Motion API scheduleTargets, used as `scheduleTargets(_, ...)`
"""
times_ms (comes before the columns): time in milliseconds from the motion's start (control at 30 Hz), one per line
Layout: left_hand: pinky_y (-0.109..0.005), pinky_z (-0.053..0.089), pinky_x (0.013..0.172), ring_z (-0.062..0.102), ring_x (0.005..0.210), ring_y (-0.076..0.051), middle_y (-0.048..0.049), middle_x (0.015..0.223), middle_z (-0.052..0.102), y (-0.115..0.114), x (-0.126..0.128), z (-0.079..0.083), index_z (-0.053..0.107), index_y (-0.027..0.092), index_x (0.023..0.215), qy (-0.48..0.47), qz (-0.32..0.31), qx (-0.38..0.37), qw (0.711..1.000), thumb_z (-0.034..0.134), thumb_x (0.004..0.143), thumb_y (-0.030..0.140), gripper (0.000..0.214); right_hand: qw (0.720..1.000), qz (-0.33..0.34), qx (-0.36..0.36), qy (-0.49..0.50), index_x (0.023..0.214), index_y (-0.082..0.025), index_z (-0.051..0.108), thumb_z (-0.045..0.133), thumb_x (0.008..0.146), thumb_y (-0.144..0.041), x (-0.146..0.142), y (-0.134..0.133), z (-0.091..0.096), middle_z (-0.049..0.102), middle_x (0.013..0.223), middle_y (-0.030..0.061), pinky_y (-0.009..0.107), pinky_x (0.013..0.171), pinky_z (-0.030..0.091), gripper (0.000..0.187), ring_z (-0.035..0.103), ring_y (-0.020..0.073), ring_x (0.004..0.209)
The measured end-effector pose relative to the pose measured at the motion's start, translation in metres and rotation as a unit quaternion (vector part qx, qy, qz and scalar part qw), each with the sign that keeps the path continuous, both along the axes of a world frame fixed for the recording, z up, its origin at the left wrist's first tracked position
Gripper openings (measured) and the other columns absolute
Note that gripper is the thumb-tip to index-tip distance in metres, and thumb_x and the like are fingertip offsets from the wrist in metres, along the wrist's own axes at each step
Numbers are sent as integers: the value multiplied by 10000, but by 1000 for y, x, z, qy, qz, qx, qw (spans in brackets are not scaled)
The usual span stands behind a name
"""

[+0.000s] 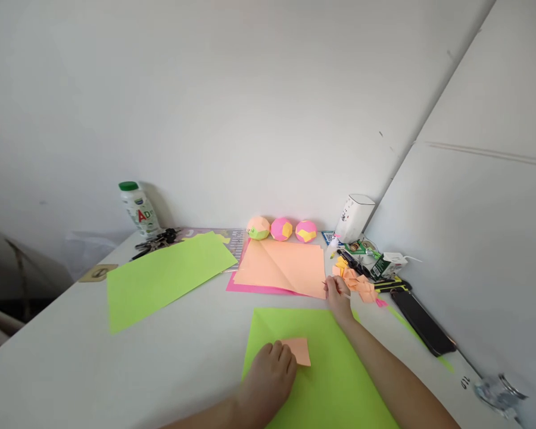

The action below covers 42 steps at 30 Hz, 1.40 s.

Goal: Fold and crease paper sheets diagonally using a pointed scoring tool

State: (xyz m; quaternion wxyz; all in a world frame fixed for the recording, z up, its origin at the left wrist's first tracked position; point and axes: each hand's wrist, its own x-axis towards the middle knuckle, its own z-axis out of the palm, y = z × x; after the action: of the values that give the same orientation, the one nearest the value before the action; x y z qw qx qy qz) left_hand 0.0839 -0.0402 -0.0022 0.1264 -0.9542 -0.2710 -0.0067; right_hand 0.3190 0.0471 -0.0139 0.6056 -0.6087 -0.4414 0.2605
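My left hand (271, 376) rests on a large green sheet of paper (326, 393), its fingers curled over the left end of a small peach piece of paper (299, 351). Further forward, my right hand (338, 298) is closed in a pinch around a thin pen (347, 295). The pen's dark tip points left, over the right edge of a peach sheet (286, 265). A pink sheet (263, 289) shows beneath the peach one. Just right of that hand lie folded peach paper pieces (361, 287).
Three paper balls (281, 229) line the wall. Another green sheet (165, 274) and a white bottle (139, 208) are at left. On the right are a white container (356, 218), a small carton (388, 265), a black phone (422, 322) and a glass jar (498, 390).
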Motion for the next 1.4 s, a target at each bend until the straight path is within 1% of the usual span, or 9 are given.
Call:
scheduleTargets(67,-294,392,550,552,726,-199,-75,817,589,-7,-3,2,617,128,948,12,-12,-5,1000,567,835,179,134,1000,7,-7,6,929,-135,597,535,914,-384,3,7,-4,614,880,28,296,666,511,257,591,137,744)
scheduleTargets(167,-269,337,481,542,707,-204,-73,781,575,-10,-16,1,620,139,910,21,-17,-12,1000,595,808,191,118,1000,16,-14,8,1174,-161,543,549,919,-326,5,19,-10,579,1157,75,393,806,526,304,605,192,959)
scheduleTargets(467,-305,412,613,526,758,-197,-50,847,579,-8,-68,-9,558,166,808,-39,-6,-12,999,488,766,-5,190,996,5,30,-83,1190,-167,536,550,918,-326,-7,29,3,565,1190,79,410,832,517,316,595,203,993)
scheduleTargets(567,-293,396,568,520,708,-195,-33,760,547,-9,-71,-13,508,176,734,-62,2,-11,998,486,719,-28,206,989,48,41,-131,1112,-162,572,542,920,-333,-19,14,17,589,1125,70,382,812,513,259,598,187,951)
scheduleTargets(667,-276,375,534,506,649,-179,-22,732,531,-8,-73,-17,488,180,722,-93,6,-9,996,471,671,-55,241,977,131,27,-167,874,-177,597,479,936,-371,-42,-18,29,611,797,23,286,666,476,236,579,146,714)
scheduleTargets(800,-265,323,500,463,578,-158,-20,708,503,-3,-78,-16,483,177,724,-148,28,1,989,409,673,-102,294,945,272,-37,-179,673,-197,522,543,889,-411,-82,-70,38,429,476,-73,222,461,337,305,381,80,401)
scheduleTargets(1000,-285,245,501,415,570,-171,-29,664,449,-6,-80,-12,463,179,669,-214,33,26,976,368,710,-99,297,927,338,-111,-115,756,-213,440,559,867,-436,-111,-105,31,410,567,-79,204,437,341,276,461,87,453)
scheduleTargets(1200,-293,195,496,360,540,-156,-21,622,420,-17,-75,-8,420,181,602,-251,13,4,968,362,757,-59,291,922,353,-120,-103,749,-203,476,624,817,-383,-103,-105,16,416,592,-64,220,482,305,243,360,89,523)
scheduleTargets(1400,-255,300,535,421,593,-134,-10,689,465,-11,-79,1,453,178,668,-244,-26,-69,967,387,887,106,240,921,360,-109,-104,762,-191,510,610,819,-429,-103,-103,16,436,608,-52,230,495,308,264,365,92,538)
